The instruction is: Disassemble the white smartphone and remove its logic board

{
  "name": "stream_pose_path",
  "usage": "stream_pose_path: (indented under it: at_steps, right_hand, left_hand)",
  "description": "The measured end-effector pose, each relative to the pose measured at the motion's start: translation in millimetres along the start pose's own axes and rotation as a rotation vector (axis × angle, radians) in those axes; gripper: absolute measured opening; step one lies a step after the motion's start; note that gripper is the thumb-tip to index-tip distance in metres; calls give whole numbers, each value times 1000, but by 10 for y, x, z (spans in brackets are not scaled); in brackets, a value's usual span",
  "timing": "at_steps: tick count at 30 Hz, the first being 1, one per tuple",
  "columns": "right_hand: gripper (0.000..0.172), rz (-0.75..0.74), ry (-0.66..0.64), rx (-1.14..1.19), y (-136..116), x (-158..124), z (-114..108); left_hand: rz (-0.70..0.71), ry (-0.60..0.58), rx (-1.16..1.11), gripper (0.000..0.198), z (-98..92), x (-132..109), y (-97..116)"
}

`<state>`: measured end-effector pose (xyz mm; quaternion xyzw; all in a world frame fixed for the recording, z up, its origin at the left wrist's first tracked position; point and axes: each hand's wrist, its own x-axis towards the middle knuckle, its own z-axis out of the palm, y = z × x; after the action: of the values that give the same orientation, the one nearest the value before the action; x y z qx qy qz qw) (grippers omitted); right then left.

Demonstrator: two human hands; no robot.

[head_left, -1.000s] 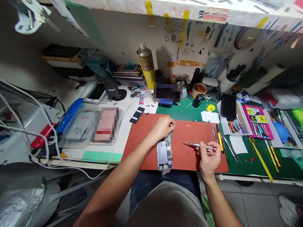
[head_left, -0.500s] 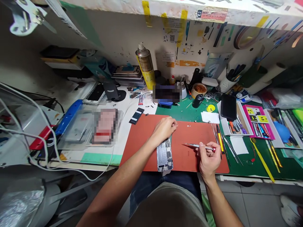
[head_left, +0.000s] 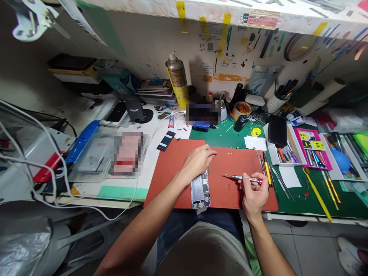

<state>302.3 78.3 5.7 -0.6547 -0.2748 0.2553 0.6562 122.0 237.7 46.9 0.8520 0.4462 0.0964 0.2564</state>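
An opened phone (head_left: pixel 201 191) lies on the red-brown mat (head_left: pixel 169 180), its inner parts exposed. My left hand (head_left: pixel 198 160) reaches over the phone's far end and hides it. The thumb and fingertips of that hand are pinched together above the mat; whatever is between them is too small to make out. A slim screwdriver (head_left: pixel 238 177) with a red end cap is gripped in my right hand (head_left: pixel 253 193), its tip pointing left, away from the phone. Tiny pale pieces (head_left: pixel 229 153) rest on the mat to the right of my left fingertips.
Tweezers (head_left: pixel 283 184) and a yellow pry tool (head_left: pixel 317 195) lie at the right. Behind them stand a white box (head_left: pixel 299 159) and a pink tray (head_left: pixel 330 165) of tools. A spray can (head_left: pixel 179 86) stands at the back; white cables (head_left: pixel 54 153) hang at the left.
My left fingers have dipped slightly and stretched a little to the right. The phone, my right hand and the screwdriver stay about where they were. The view has shifted slightly.
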Motion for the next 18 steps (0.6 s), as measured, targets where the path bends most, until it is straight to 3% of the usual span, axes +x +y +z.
stream_pose_path:
  at_steps: [5, 12, 15, 18]
  right_hand:
    - [41, -7, 7, -18, 4, 3, -2]
    - [42, -8, 8, -6, -2, 14, 2]
    - [45, -6, 8, -11, -16, 21, 0]
    - [47, -1, 15, -24, -33, 24, -12]
  left_hand:
    - [52, -34, 187, 38, 58, -62, 23]
    - [43, -11, 146, 38, 31, -69, -31]
    - [34, 33, 125, 35, -53, -134, -56]
    - [5, 141, 115, 31, -172, -357, -121]
